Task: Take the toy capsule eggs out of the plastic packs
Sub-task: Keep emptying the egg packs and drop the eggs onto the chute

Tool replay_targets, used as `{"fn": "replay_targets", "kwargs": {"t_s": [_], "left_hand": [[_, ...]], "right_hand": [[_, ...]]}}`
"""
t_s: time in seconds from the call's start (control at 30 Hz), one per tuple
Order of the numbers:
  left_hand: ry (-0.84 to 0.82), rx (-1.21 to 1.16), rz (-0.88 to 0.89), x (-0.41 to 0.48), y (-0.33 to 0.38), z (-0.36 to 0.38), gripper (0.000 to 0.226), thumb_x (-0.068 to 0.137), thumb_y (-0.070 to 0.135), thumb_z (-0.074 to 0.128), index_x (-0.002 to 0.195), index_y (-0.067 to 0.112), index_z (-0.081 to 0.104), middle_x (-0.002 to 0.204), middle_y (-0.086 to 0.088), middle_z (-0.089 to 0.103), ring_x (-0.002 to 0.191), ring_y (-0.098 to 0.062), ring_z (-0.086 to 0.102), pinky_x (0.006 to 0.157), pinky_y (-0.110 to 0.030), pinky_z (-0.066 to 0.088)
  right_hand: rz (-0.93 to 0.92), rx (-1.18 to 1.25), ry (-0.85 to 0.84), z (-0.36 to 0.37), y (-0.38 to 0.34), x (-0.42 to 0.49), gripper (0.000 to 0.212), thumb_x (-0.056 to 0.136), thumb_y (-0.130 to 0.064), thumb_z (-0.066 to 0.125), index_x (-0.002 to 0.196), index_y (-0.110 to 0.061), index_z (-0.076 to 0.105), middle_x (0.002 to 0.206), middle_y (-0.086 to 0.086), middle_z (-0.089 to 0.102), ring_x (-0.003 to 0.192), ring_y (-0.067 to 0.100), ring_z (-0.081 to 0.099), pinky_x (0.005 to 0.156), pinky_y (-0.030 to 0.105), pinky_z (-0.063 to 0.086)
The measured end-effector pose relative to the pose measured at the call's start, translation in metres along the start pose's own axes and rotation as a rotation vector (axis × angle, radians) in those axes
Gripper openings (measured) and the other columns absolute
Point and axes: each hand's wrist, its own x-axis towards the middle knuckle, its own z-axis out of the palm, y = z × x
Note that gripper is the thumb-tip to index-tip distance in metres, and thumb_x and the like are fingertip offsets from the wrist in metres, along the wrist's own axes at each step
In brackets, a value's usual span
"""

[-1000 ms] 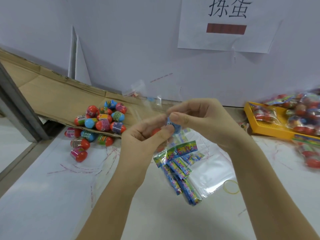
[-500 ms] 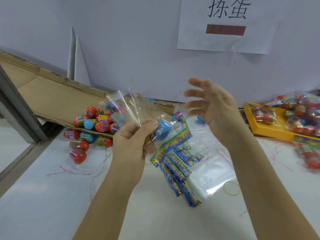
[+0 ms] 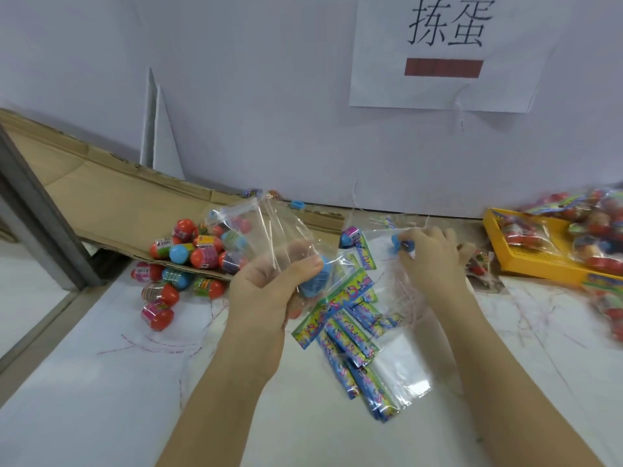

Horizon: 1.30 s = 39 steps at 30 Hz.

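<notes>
A clear plastic pack (image 3: pixel 269 230) is gripped in the left hand (image 3: pixel 269 291), held raised above the table (image 3: pixel 101 382), forearm angled up from below. A blue capsule egg (image 3: pixel 313 281) is seen inside the pack, under the curled thumb. The right hand (image 3: pixel 435 257) is extended forward and low, its fingers curled round a second blue egg (image 3: pixel 399 242). Loose eggs (image 3: pixel 188 254) are heaped to the left at the cardboard (image 3: pixel 111 210) edge. Printed header cards (image 3: pixel 350 338) lie between the forearms. Filled packs are stacked in a yellow tray (image 3: pixel 526 264) at far right.
</notes>
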Motion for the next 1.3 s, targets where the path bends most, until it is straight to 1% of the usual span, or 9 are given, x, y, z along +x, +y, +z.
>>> {"fn": "replay_targets", "kwargs": {"t_s": [0.1, 0.2, 0.37, 0.5, 0.67, 0.83, 1.0, 1.13, 1.3], "left_hand": [[-0.010, 0.041, 0.043, -0.002, 0.000, 0.003, 0.027, 0.053, 0.023, 0.076, 0.079, 0.019, 0.077, 0.069, 0.003, 0.071, 0.046, -0.001, 0.054, 0.040, -0.011, 0.038], [-0.060, 0.126, 0.073, -0.005, 0.002, 0.005, 0.036, 0.055, 0.019, 0.077, 0.091, 0.022, 0.075, 0.079, 0.002, 0.075, 0.052, -0.002, 0.062, 0.043, -0.010, 0.043], [-0.116, 0.234, 0.116, -0.007, 0.002, 0.004, 0.048, 0.051, 0.019, 0.084, 0.097, 0.030, 0.073, 0.089, 0.006, 0.077, 0.067, -0.002, 0.070, 0.055, -0.011, 0.050], [-0.139, 0.345, 0.162, -0.007, -0.002, 0.001, 0.044, 0.058, 0.010, 0.090, 0.090, 0.036, 0.075, 0.087, 0.005, 0.077, 0.077, -0.010, 0.073, 0.062, -0.019, 0.056], [-0.168, 0.486, 0.250, -0.009, -0.005, 0.004, 0.038, 0.055, 0.035, 0.094, 0.088, 0.035, 0.074, 0.070, -0.011, 0.069, 0.052, -0.009, 0.058, 0.049, -0.027, 0.053], [-0.183, 0.530, 0.295, -0.010, -0.007, 0.003, 0.047, 0.052, 0.052, 0.088, 0.091, 0.034, 0.070, 0.078, -0.005, 0.072, 0.071, -0.034, 0.066, 0.062, -0.045, 0.060], [-0.129, 0.649, 0.413, -0.009, -0.011, 0.001, 0.075, 0.059, 0.075, 0.072, 0.078, 0.004, 0.058, 0.049, 0.011, 0.037, 0.045, -0.005, 0.032, 0.043, -0.022, 0.037], [-0.168, 0.660, 0.449, -0.009, -0.008, 0.001, 0.054, 0.071, 0.077, 0.060, 0.078, 0.024, 0.060, 0.049, 0.016, 0.037, 0.045, -0.002, 0.033, 0.045, -0.013, 0.030], [-0.223, 0.751, 0.433, -0.007, -0.012, -0.001, 0.034, 0.076, 0.072, 0.056, 0.100, 0.048, 0.058, 0.059, 0.010, 0.057, 0.047, -0.007, 0.048, 0.051, -0.041, 0.051]], "right_hand": [[0.009, 0.024, -0.023, 0.002, 0.000, 0.001, 0.022, 0.091, -0.024, 0.059, 0.113, -0.025, 0.062, 0.122, 0.002, 0.058, 0.117, 0.027, 0.041, 0.098, 0.044, 0.024], [-0.019, 0.119, 0.040, -0.001, -0.002, 0.000, 0.017, 0.090, -0.014, 0.058, 0.104, -0.022, 0.064, 0.112, 0.003, 0.062, 0.112, 0.027, 0.050, 0.093, 0.040, 0.022], [-0.167, 0.976, 0.206, -0.068, -0.028, 0.002, 0.025, 0.085, -0.005, 0.067, 0.095, -0.028, 0.065, 0.098, -0.004, 0.069, 0.082, 0.012, 0.065, 0.070, 0.011, 0.046], [-0.498, 1.444, 0.017, -0.129, -0.062, -0.021, 0.028, 0.079, -0.014, 0.066, 0.098, -0.033, 0.074, 0.091, -0.010, 0.074, 0.075, 0.008, 0.063, 0.070, 0.024, 0.052], [-0.660, 1.013, -0.152, -0.152, -0.078, -0.049, 0.025, 0.082, -0.017, 0.069, 0.102, -0.032, 0.065, 0.094, -0.011, 0.070, 0.077, 0.009, 0.059, 0.074, 0.021, 0.046], [-0.645, 0.599, -0.133, -0.155, -0.078, -0.053, 0.008, 0.084, -0.045, 0.062, 0.090, -0.050, 0.061, 0.089, -0.034, 0.060, 0.091, -0.007, 0.049, 0.088, 0.020, 0.033], [-0.647, 0.640, -0.216, -0.155, -0.081, -0.057, 0.018, 0.080, -0.058, 0.056, 0.091, -0.048, 0.066, 0.084, -0.027, 0.063, 0.098, 0.005, 0.054, 0.096, 0.043, 0.040], [-0.650, 0.485, -0.164, -0.150, -0.081, -0.056, 0.025, 0.079, -0.060, 0.056, 0.086, -0.037, 0.065, 0.081, -0.023, 0.067, 0.090, -0.001, 0.055, 0.099, 0.044, 0.029], [-0.658, 0.629, -0.377, -0.150, -0.081, -0.056, 0.023, 0.074, -0.055, 0.063, 0.085, -0.035, 0.068, 0.083, -0.027, 0.067, 0.087, 0.000, 0.059, 0.099, 0.050, 0.037]]}}
